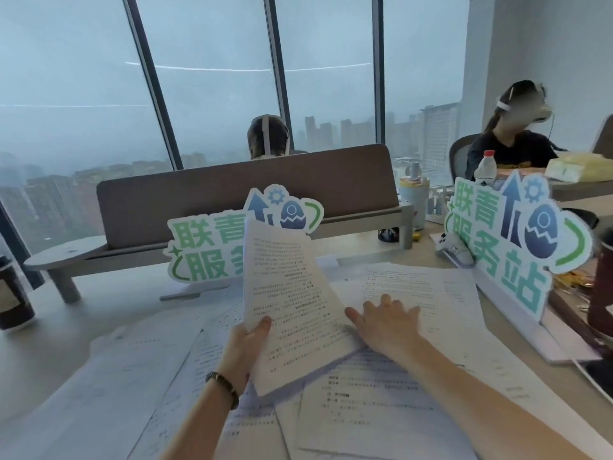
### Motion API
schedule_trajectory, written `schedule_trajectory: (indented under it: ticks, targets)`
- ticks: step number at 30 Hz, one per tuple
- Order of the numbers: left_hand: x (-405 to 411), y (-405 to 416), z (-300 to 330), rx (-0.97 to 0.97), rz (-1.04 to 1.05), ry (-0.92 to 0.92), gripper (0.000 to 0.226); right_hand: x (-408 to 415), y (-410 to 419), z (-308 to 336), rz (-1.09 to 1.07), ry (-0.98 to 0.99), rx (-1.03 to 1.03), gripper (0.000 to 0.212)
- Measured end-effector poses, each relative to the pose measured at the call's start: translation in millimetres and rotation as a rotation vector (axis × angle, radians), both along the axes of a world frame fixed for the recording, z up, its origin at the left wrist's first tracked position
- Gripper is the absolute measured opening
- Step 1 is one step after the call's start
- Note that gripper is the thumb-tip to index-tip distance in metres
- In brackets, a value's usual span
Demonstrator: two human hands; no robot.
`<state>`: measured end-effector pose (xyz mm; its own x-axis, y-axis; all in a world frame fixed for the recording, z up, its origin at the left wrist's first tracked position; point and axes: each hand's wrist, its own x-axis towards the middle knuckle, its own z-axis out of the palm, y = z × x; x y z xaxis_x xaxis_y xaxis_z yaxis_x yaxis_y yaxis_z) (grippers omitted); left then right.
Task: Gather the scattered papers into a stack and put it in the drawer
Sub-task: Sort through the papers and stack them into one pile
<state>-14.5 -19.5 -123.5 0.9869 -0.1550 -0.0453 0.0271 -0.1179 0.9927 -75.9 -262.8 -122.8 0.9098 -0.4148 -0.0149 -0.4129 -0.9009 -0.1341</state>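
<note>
My left hand [247,340] grips a small stack of printed papers [292,303] by its left edge and holds it tilted up above the desk. My right hand [386,322] lies flat, fingers spread, on a printed sheet [408,283] to the right of the stack. Several more loose sheets [365,403] lie scattered and overlapping over the desk [43,360] under and around both arms. No drawer is in view.
Two green-and-white cut-out signs stand on the desk, one [205,250] behind the held stack, one [510,240] at the right. A brown partition [232,194] runs behind them. A dark cup [13,293] stands far left, a dark red flask [602,280] far right. Two people sit beyond.
</note>
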Motion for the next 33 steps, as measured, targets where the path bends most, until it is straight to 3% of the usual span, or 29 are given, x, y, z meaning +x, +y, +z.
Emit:
schedule_trajectory:
  ticks: [7,13,20,25,29,33]
  targets:
    - [0.8,8.1,1.7,-0.040,-0.018,0.020,0.023,-19.2,-29.7,36.9,-0.128,0.149,0.026,0.094]
    - [-5.5,28.5,16.6,0.025,-0.036,0.031,0.023,-27.4,-31.8,30.7,-0.056,0.211,0.017,0.103]
    - [-13.8,23.9,2.9,0.342,-0.061,0.007,0.026,-30.4,-14.3,12.5,-0.063,0.063,-0.014,0.092]
    - [-12.7,24.8,4.3,0.352,-0.075,0.003,0.029,-28.3,-25.1,10.8,-0.114,0.176,0.020,0.104]
    - [-14.8,18.6,1.6,0.382,-0.070,-0.051,0.027,-25.1,-17.0,7.6,-0.009,0.100,0.092,0.095]
    - [-16.9,12.8,-0.2,0.371,-0.079,-0.077,0.024,-22.6,-16.1,7.8,-0.078,0.040,0.095,0.097]
